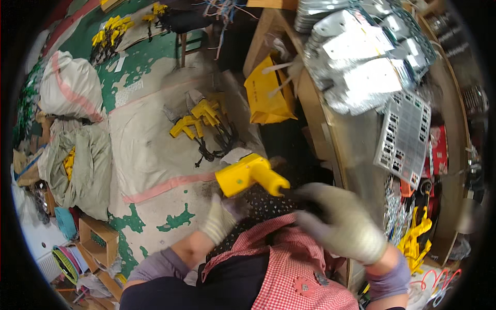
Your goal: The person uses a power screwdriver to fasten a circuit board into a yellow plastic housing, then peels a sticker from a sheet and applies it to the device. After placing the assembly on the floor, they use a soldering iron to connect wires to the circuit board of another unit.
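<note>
A yellow hair-dryer-shaped tool [248, 174] is over my lap, its barrel pointing left and its handle end toward the right. My left hand [221, 217], in a whitish glove with grey fingertips, is closed at the underside of the barrel; its fingers are partly hidden and blurred. My right hand [343, 222], in a similar glove, curls beside the handle end. Something dark lies between its fingers, too blurred to name. On the floor ahead, several more yellow hair-dryer-shaped tools [206, 112] with black cords rest on a white sack [142, 150].
A workbench [356, 155] on the right bears stacked silvery plates [356, 51] and a slotted metal panel [405, 137]. A yellow bag [266, 93] hangs at its side. Full sacks [72, 85] and a wooden box [98, 238] stand left. More yellow tools [113, 28] lie farther off.
</note>
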`<state>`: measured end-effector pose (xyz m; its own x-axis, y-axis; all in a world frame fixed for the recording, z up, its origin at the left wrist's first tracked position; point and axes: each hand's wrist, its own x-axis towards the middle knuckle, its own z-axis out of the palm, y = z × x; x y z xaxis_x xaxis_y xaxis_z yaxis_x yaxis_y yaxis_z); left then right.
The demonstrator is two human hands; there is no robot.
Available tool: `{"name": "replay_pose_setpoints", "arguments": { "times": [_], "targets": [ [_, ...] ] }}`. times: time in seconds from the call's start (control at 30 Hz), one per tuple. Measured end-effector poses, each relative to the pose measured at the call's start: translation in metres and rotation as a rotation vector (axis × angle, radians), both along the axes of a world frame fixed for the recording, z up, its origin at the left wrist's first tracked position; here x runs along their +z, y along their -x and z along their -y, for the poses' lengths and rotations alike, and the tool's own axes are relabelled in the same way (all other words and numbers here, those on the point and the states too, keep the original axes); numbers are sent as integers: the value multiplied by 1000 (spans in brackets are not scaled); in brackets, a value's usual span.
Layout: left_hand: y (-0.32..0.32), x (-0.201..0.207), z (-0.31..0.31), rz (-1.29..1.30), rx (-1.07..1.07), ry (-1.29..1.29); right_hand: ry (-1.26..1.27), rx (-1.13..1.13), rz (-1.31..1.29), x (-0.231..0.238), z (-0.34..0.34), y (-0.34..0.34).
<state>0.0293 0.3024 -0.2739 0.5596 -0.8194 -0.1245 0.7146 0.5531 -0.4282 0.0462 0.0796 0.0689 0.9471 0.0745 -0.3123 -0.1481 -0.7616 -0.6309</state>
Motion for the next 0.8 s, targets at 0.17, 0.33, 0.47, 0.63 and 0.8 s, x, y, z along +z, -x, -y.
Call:
{"name": "replay_pose_setpoints", "arguments": {
  "times": [0.17, 0.33, 0.47, 0.63, 0.8],
  "targets": [
    [-79, 76, 58, -407, -95, -717, 360, 397, -141, -87, -54, -29],
    [-138, -71, 29, -693, -156, -615, 530, 313, 219, -30, 11, -81],
    [-203, -173, 19, -518, 94, -993, 715, 428, 272, -58, 78, -88],
    [-275, -255, -11, -373, 233, -1169, 581, 458, 281, -62, 108, -64],
    [-309, -309, -25, -307, 196, -1458, 525, 591, 130, -49, 118, -62]
  ]
}}
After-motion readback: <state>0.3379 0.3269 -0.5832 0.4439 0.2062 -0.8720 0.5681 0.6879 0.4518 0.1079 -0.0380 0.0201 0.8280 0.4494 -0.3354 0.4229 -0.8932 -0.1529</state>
